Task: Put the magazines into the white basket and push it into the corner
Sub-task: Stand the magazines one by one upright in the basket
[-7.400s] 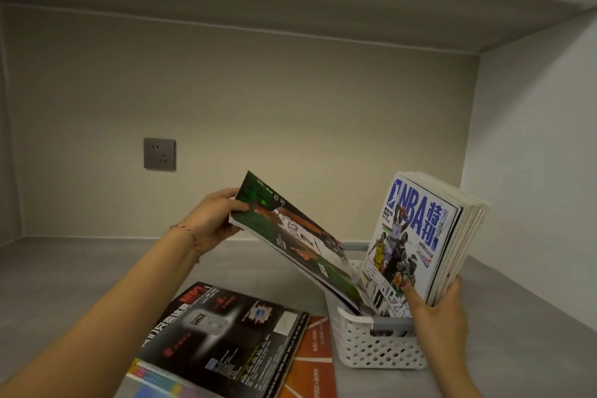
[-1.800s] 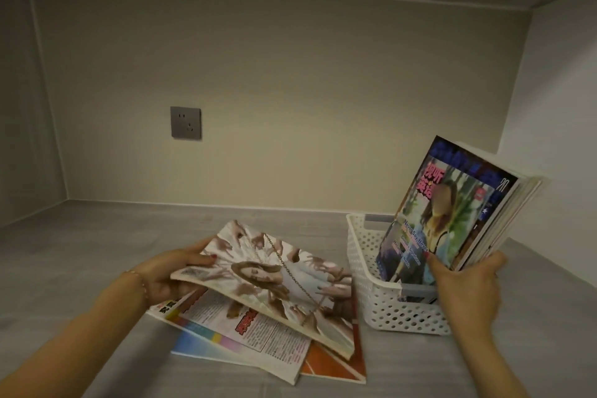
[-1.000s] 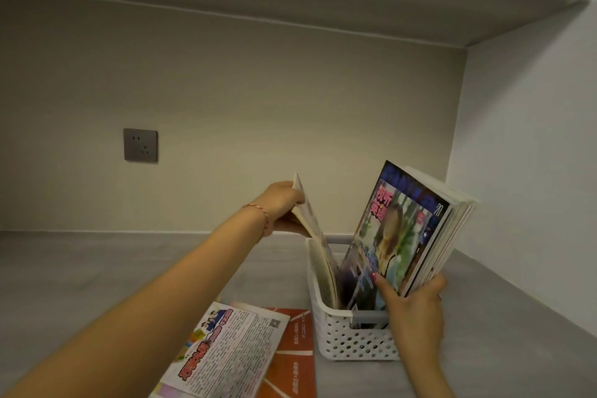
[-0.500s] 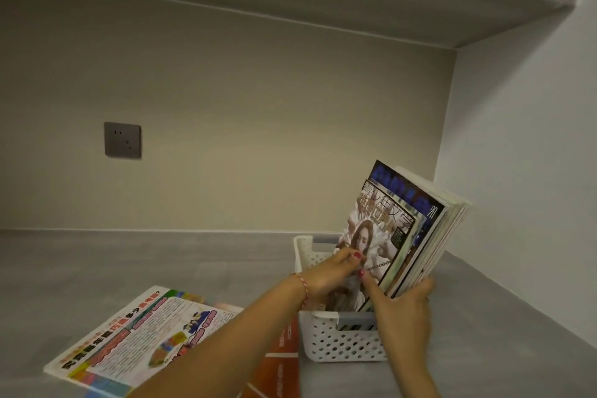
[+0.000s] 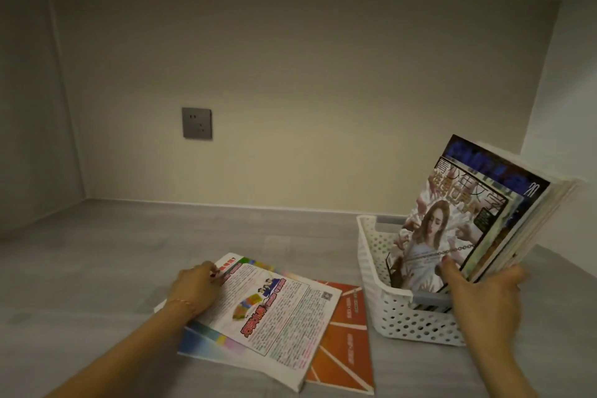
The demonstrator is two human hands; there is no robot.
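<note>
On the far left, beyond the left hand, a grey socket (image 5: 196, 122) sits on the beige back wall (image 5: 323, 90). Below it the grey shelf floor (image 5: 97, 262) spreads under both hands.

The left hand (image 5: 197, 286) lies on the left edge of the top magazine (image 5: 268, 310), which has a white cover with small print, coloured headings and a rainbow strip along its near edge. The fingers are bent over that far left edge and seem to take hold of it, while the forearm comes in from the lower left with a thin bracelet (image 5: 181, 302) at the wrist. This magazine lies flat, on top of an orange magazine (image 5: 345, 342) that shows out from under it on the side toward the right hand. Both are outside the basket, just beside its left wall.

The white basket (image 5: 416, 320) has walls full of small holes and stands between the two hands, closer to the right one. In it a stack of magazines (image 5: 478, 220) stands on end and leans toward the right wall (image 5: 568, 107). The front cover shows a woman in a pale dress with large characters above her; behind it is a dark blue cover.

The right hand (image 5: 484, 294) grasps this stack at its lower corner, thumb on the front cover, the other fingers wrapped behind. The basket is not yet against the right wall.
</note>
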